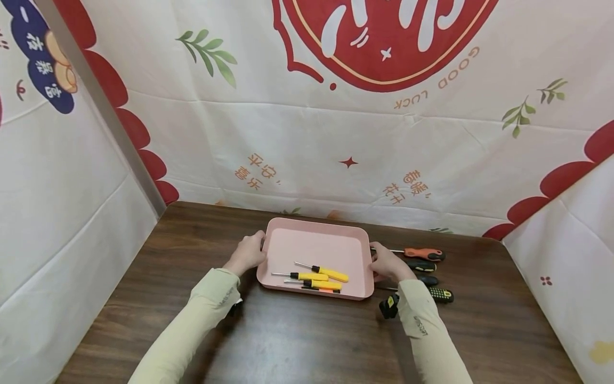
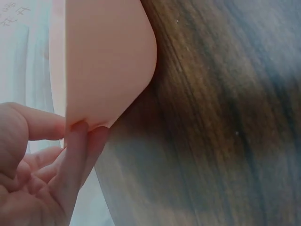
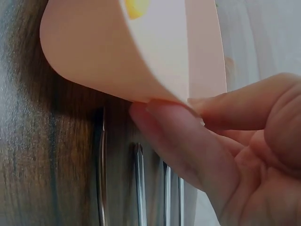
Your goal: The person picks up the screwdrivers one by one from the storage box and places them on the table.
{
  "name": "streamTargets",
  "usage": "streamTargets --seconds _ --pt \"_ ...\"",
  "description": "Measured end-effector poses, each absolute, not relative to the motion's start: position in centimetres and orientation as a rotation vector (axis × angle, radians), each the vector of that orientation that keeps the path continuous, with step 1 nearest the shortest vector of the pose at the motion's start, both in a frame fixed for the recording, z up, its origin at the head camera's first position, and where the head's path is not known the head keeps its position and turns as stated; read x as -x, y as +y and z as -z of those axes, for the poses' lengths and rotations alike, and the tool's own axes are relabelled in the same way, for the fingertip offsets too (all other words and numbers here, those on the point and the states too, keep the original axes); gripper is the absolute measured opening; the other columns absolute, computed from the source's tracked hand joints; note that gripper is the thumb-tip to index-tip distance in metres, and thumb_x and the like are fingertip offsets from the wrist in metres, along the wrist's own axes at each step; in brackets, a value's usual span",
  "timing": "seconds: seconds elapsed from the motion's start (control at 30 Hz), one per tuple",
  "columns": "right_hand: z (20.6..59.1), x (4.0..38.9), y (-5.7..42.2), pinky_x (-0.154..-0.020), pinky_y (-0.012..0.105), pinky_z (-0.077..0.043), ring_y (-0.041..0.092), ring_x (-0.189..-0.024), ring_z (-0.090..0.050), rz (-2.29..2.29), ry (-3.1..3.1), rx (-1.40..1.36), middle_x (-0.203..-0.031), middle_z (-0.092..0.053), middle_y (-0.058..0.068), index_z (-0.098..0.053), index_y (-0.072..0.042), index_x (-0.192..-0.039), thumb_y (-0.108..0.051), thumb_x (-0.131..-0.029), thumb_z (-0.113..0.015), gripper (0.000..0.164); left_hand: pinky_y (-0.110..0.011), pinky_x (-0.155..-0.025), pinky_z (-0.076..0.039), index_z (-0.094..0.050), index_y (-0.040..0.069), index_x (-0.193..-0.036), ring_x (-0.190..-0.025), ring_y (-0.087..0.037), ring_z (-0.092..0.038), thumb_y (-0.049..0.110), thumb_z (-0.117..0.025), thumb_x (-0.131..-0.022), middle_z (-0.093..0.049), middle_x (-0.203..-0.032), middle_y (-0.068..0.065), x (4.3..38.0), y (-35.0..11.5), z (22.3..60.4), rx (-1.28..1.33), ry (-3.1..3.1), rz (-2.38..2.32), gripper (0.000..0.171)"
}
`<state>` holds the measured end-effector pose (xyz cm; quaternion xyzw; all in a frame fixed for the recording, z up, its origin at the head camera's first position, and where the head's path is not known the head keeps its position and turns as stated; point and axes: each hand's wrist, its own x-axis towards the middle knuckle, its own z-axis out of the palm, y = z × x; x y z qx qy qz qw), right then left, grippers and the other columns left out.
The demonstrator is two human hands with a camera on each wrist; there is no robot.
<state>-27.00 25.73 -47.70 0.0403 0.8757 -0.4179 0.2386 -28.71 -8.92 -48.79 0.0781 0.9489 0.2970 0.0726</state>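
Note:
A pink tray [image 1: 312, 237] is held at its two short sides, over the middle of the table. My left hand [image 1: 248, 253] pinches its left wall; in the left wrist view the thumb is at the rim and fingertips [image 2: 98, 134] press the outer side. At the right wall, my right hand [image 1: 387, 263] pinches the rim between thumb and fingers [image 3: 181, 129]. Inside the tray, several yellow-handled screwdrivers [image 1: 333, 274] lie near its front edge, partly overlapping. A bit of orange shows beside the lowest one. Whether the tray's bottom touches the table cannot be told.
Right of the tray, partly behind my right hand and sleeve, lie an orange-and-black screwdriver [image 1: 424, 254], dark-handled screwdrivers [image 1: 421, 265] and one with a yellow-dotted handle [image 1: 440, 294]. Their metal shafts [image 3: 140, 183] point toward the tray. A printed cloth [image 1: 307, 144] hangs behind the wooden table [image 1: 297, 341].

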Motion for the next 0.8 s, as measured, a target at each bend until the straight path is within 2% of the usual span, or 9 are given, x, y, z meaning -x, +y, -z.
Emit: streamTargets --seconds 0.23,0.37,0.57,0.8 --pt "47.6 27.0 25.7 -0.053 0.037 -0.052 0.024 -0.064 -0.060 1.120 2.409 -0.117 -0.096 -0.052 0.026 -0.018 0.004 -0.138 0.011 -0.080 -0.047 0.066 -0.040 -0.058 -0.047 -0.054 0.002 -0.111 -0.072 -0.029 -0.060 0.011 -0.060 -0.078 -0.063 -0.088 -0.015 28.8 -8.6 48.0 -0.202 2.927 -0.731 0.035" --pt "47.6 27.1 25.5 -0.053 0.037 -0.052 0.025 -0.064 -0.060 1.103 2.412 -0.147 -0.096 -0.052 0.025 -0.019 0.003 -0.139 0.012 -0.079 -0.047 0.066 -0.045 -0.053 -0.046 -0.058 0.006 -0.106 -0.073 -0.034 -0.061 0.016 -0.062 -0.078 -0.065 -0.088 -0.013 28.8 -7.9 47.1 -0.212 3.080 -0.597 0.030" --pt "47.6 27.3 25.1 -0.053 0.035 -0.052 0.025 -0.065 -0.060 1.068 2.419 -0.190 -0.095 -0.053 0.024 -0.022 0.004 -0.138 0.011 -0.078 -0.047 0.065 -0.041 -0.059 -0.049 -0.060 0.009 -0.106 -0.076 -0.026 -0.063 0.020 -0.065 -0.080 -0.067 -0.093 -0.006 28.6 -5.2 45.9 -0.512 3.054 -0.756 0.029" --pt "47.7 27.4 25.3 -0.051 0.033 -0.051 0.022 -0.064 -0.059 1.042 2.418 -0.229 -0.094 -0.054 0.021 -0.023 0.003 -0.138 0.010 -0.079 -0.046 0.063 -0.036 -0.076 -0.047 -0.061 0.003 -0.113 -0.088 -0.023 -0.061 0.019 -0.064 -0.081 -0.064 -0.100 -0.012 28.3 -1.4 45.8 -0.711 2.863 -0.777 0.036"
